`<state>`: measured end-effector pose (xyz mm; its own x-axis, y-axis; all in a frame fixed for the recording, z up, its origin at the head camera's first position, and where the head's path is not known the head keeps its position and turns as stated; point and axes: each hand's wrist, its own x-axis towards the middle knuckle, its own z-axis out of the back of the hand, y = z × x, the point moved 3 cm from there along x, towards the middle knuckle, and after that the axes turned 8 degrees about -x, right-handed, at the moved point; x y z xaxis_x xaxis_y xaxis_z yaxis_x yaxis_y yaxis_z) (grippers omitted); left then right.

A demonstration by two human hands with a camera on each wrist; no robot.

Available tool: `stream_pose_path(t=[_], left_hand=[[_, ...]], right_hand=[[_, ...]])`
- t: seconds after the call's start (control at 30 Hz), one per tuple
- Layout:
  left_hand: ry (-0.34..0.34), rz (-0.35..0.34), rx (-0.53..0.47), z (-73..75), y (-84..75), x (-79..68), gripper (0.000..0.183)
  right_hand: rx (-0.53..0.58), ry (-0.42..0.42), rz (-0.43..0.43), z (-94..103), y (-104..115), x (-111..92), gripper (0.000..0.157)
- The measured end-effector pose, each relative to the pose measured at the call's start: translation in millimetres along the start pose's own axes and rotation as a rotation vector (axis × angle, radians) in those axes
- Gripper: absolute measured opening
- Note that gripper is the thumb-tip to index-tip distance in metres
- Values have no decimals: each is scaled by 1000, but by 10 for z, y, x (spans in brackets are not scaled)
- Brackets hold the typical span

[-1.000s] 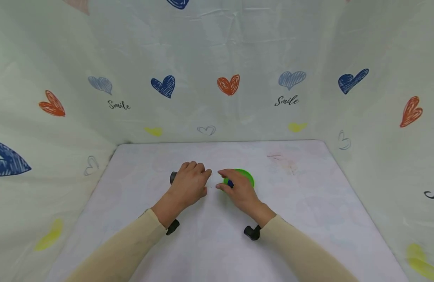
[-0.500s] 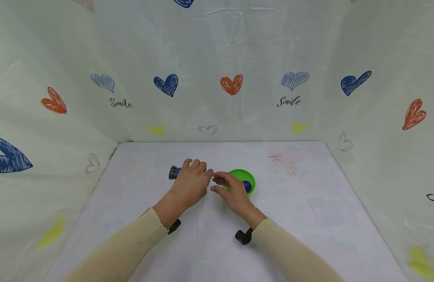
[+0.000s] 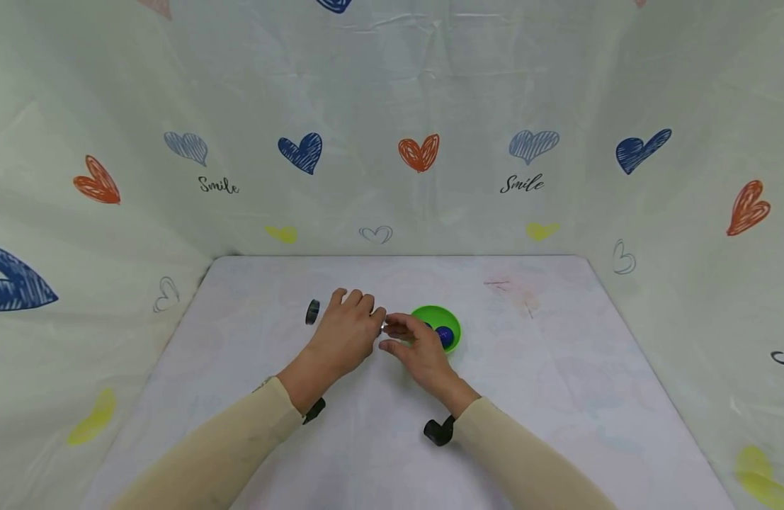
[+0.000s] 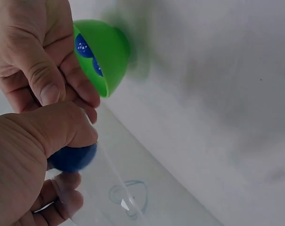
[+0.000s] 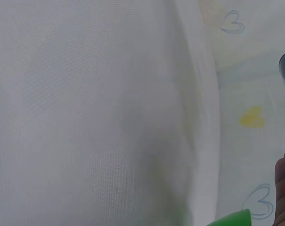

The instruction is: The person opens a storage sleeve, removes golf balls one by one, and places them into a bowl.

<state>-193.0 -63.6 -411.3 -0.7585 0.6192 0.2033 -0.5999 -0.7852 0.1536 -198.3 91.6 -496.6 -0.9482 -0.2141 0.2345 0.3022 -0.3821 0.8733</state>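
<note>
My left hand (image 3: 343, 329) grips a clear tube (image 4: 107, 188) with a dark end (image 3: 312, 312) that sticks out on the left. A blue ball (image 4: 76, 159) shows under the left thumb, near the tube's other end, partly hidden by the hand. Close to that end, my right hand (image 3: 425, 358) is cupped with thumb and fingers apart, holding nothing. Just behind the right hand stands a green bowl (image 3: 435, 312). Two blue balls lie in it, one plainly visible ball (image 3: 445, 336) and one half-hidden ball (image 4: 98, 67).
The white table (image 3: 525, 411) has reddish marks (image 3: 509, 290) toward the back right. A pale curtain (image 3: 366, 85) printed with hearts rises behind the table and along both sides. Black wrist cameras sit under both sleeves.
My right hand has moved left from the bowl to the tube's end, leaving a ball in the bowl. The blue seen beside the tube's dark end has shifted away from it. The left hand stays nearly still.
</note>
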Motion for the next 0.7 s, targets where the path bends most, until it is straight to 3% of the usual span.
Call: stream_pose_path(t=[0.3,0.5,0.7], left_hand=[[-6,-5,-7,-3,-6,-11,47],[-30,-8,-21,-19,-10,-19,44],[-18,-3,-12,-25,2,-30,43]], right_hand=[[-1,22,10,-17,0,-5,56],[-95,20,60,-13,-4,-7,56],[-170,-10,55,12,-38,-10,50]])
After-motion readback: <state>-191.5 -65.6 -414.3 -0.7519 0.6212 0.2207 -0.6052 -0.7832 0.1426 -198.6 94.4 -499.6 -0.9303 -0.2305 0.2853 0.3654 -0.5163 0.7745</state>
